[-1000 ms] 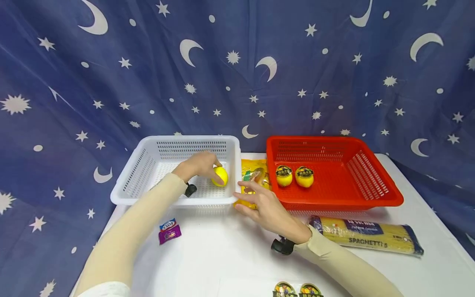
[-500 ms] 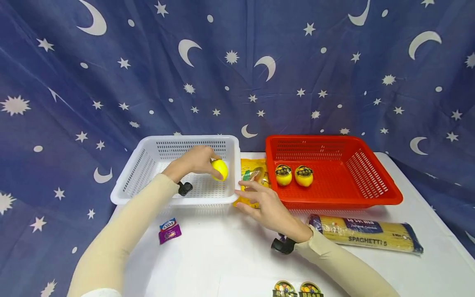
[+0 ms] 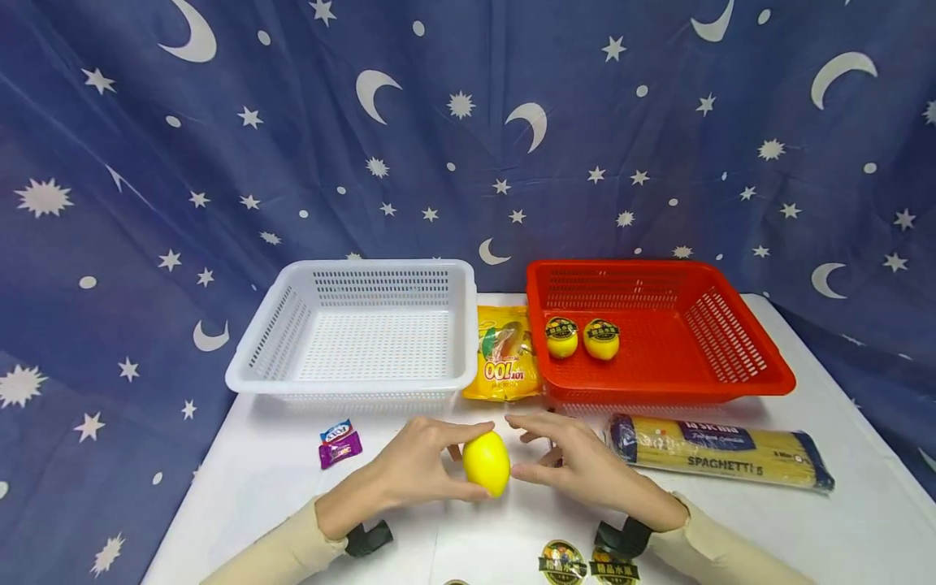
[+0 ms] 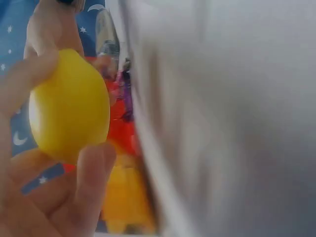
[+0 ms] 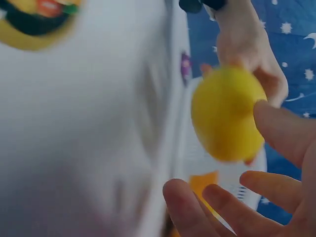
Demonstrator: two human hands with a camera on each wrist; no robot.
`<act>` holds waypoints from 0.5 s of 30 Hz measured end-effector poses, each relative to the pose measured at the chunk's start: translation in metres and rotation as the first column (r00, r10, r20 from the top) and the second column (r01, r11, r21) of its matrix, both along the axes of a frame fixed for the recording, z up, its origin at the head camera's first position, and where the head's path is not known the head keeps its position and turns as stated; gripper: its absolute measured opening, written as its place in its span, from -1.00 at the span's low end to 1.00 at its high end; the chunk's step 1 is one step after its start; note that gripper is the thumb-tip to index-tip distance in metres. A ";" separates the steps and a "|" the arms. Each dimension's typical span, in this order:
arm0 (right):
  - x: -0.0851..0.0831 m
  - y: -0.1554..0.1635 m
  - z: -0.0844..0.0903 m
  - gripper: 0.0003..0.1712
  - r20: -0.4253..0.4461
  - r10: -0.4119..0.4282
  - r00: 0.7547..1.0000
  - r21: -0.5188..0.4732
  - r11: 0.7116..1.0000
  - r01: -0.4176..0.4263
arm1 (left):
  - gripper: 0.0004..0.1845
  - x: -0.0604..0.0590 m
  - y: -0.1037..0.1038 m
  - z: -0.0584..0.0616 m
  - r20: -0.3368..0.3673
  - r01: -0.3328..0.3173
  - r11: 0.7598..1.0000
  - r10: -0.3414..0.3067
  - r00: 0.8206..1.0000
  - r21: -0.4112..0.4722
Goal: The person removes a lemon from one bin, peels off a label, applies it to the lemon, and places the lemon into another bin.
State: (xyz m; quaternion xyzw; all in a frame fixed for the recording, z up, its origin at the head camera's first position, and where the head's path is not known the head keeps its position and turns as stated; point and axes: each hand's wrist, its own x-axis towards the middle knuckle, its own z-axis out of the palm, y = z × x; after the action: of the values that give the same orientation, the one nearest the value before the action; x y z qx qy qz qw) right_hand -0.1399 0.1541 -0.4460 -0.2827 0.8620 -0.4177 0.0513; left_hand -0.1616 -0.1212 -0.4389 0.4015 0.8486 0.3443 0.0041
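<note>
Over the front middle of the table, my left hand (image 3: 420, 467) pinches a plain yellow lemon (image 3: 486, 463) between thumb and fingers. Close by on the lemon's right is my right hand (image 3: 585, 463), its fingers spread and slightly bent toward the fruit. In the right wrist view a fingertip overlaps the edge of the lemon (image 5: 229, 116); whether it touches I cannot tell. The left wrist view has the lemon (image 4: 69, 108) between thumb and fingers. Below the right hand lie round fruit stickers (image 3: 562, 562) in black, gold and green.
A white basket (image 3: 351, 386) stands at the back left. The red basket (image 3: 673, 390) at the back right holds two lemons (image 3: 601, 345) with stickers. Between them lies a yellow snack bag (image 3: 504, 366). A spaghetti pack (image 3: 720, 455) lies right, small wrapped candies (image 3: 340, 447) left.
My left hand has lifted the lemon out of the white basket and carried it toward me and right. My right hand has left the white basket's edge and come back beside the lemon.
</note>
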 end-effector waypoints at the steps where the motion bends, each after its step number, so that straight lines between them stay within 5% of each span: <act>1: 0.001 0.001 -0.006 -0.29 0.004 0.021 1.000 0.012 1.000 -0.021 | -0.17 0.002 0.004 -0.008 0.032 -0.005 1.000 0.006 0.999 -0.016; 7: -0.001 -0.002 -0.029 -0.30 -0.051 0.039 0.998 0.060 0.998 -0.035 | -0.15 -0.007 0.016 -0.032 0.128 -0.053 0.997 0.061 0.990 -0.063; 15: -0.003 -0.005 -0.029 -0.39 -0.023 -0.004 1.000 0.108 0.994 0.007 | -0.11 -0.012 0.018 -0.039 0.186 -0.026 0.993 0.047 0.981 -0.114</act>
State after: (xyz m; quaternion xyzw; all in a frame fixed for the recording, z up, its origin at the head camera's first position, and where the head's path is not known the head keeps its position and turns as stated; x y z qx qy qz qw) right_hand -0.1432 0.1488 -0.4754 -0.2820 0.8845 -0.3674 0.0554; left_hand -0.1733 -0.1033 -0.4783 0.3503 0.8695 0.3333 0.1004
